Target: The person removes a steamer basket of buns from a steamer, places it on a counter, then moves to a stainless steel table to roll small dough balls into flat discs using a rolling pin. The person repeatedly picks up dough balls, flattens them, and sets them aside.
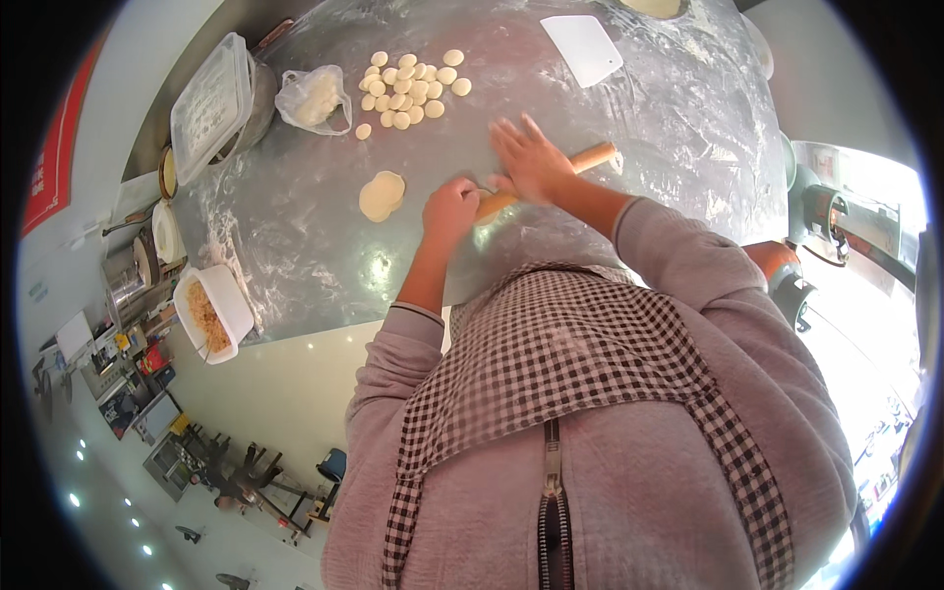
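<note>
A wooden rolling pin (592,157) lies slantwise on a floured metal worktop (310,221). My right hand (532,164) rests flat across the pin, palm down, with its fingers stretched out and slightly apart. Under the pin's near end shows part of a dough round (485,215). My left hand (450,212) has its fingers curled at that round's left edge, pinching it; its fingertips are partly hidden. To the left, a few flattened dough wrappers (381,197) overlap. Farther back sits a loose cluster of small dough discs (405,88).
A clear plastic bag (317,101) with pale contents lies beside the discs. A lidded plastic container (212,110) leans over a metal bowl at left. A white tub of filling (214,313) stands at the left edge. A white dough scraper (582,50) lies at the back.
</note>
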Available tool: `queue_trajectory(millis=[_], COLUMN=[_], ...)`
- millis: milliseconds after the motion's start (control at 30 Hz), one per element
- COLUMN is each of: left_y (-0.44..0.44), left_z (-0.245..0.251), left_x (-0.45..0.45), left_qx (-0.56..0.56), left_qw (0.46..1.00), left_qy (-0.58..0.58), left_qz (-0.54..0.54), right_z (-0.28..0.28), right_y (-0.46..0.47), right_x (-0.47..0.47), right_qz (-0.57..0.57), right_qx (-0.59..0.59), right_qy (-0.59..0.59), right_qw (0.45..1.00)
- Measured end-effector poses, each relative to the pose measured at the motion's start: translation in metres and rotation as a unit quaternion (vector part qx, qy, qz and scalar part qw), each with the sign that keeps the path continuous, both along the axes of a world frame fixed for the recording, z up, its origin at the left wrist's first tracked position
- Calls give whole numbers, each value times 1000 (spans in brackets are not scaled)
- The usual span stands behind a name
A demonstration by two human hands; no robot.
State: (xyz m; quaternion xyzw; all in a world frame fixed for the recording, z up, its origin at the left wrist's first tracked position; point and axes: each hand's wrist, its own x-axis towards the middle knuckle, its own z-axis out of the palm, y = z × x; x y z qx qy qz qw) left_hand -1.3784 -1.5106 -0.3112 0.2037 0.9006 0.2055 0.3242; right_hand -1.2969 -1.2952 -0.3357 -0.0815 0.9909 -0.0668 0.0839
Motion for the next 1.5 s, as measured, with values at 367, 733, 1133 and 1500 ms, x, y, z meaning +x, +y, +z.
queue_trajectory(millis=[367, 733, 1133, 1500], left_y=[-31, -51, -66, -71], left_z=[-8, -12, 6, -12], left_x=[17, 34, -13, -116], left_qx=[122, 122, 138, 78], left_qw=[985, 965, 969, 957], left_qy=[-27, -96, -18, 145], left_qz=[121, 210, 206, 238], right_z=[-2, -8, 4, -8], right_y=[-20, -35, -31, -45], right_x=[-11, 35, 61, 76], right_qz=[-3, 50, 62, 108], right_qx=[-16, -14, -59, -88], right_qy=[-20, 33, 9, 24], right_qw=[1000, 998, 996, 990])
